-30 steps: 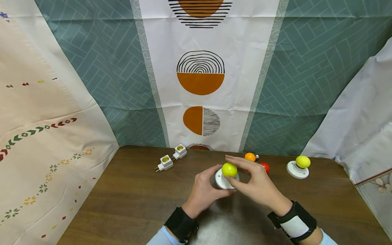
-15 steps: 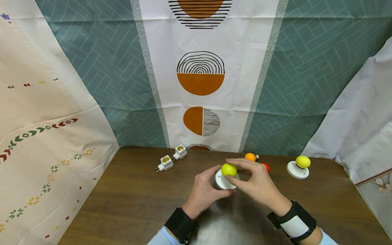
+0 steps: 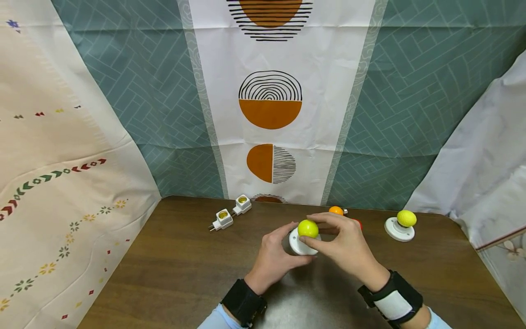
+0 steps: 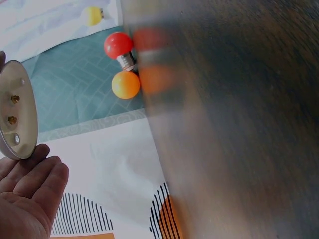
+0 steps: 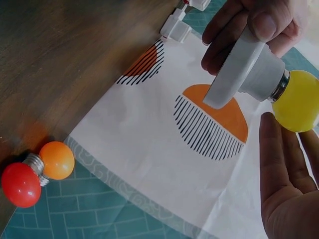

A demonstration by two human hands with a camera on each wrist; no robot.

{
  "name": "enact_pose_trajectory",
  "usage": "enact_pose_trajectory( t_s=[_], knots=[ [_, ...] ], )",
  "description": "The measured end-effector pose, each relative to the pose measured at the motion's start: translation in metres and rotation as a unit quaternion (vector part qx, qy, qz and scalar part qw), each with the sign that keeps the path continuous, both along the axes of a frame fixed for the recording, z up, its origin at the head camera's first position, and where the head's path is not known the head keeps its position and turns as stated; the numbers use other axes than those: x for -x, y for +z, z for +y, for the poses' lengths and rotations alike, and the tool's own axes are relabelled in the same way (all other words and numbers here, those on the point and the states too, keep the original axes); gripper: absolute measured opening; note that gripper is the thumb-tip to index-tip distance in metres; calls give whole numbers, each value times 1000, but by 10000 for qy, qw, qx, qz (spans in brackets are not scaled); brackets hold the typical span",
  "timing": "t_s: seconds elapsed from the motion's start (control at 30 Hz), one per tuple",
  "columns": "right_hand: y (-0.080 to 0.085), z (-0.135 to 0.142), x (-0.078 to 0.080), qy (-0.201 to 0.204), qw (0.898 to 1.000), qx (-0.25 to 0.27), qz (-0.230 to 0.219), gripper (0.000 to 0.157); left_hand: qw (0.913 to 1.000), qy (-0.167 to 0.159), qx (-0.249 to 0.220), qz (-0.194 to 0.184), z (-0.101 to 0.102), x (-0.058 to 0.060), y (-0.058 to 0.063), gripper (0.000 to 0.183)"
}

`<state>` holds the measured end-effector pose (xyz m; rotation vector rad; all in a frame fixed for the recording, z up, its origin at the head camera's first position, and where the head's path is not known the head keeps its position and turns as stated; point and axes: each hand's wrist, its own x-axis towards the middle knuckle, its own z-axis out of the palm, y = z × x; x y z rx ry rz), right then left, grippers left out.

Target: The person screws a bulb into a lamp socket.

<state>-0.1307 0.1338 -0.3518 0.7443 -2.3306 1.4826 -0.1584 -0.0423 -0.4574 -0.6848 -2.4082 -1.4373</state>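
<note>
In the head view, my left hand grips a round white lamp holder by its rim, lifted above the table. A yellow-green light bulb sits in its socket. My right hand has thumb and fingers on either side of this bulb. The right wrist view shows the lamp holder tilted, with a bit of metal collar between it and the bulb. In the left wrist view, the underside of the lamp holder, with brass screws, faces the camera above my left fingers.
At the back right stands another white lamp holder with a yellow bulb. An orange bulb and a red bulb lie together near the back edge. Two white plug-in sockets lie back left on the brown table. Patterned cloth hangs behind.
My right fingers have come down and closed in around the bulb, and the hand has turned slightly. The left hand with the lamp holder has stayed in place.
</note>
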Motion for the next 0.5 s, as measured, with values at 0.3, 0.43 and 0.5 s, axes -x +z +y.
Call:
enact_pose_trajectory(
  t_s=[0.3, 0.43, 0.5],
  knots=[
    [2, 3, 0, 95, 9996, -243, -123, 49, 10000, 42, -1, -20, 0, -1, 1, 74],
    [2, 4, 0, 247, 9982, -423, -355, 52, 10000, 66, 40, -47, -1, -1, 2, 75],
    [2, 4, 0, 288, 9977, -466, -406, 52, 10000, 70, 57, -16, -1, -1, 2, 75]
  ],
)
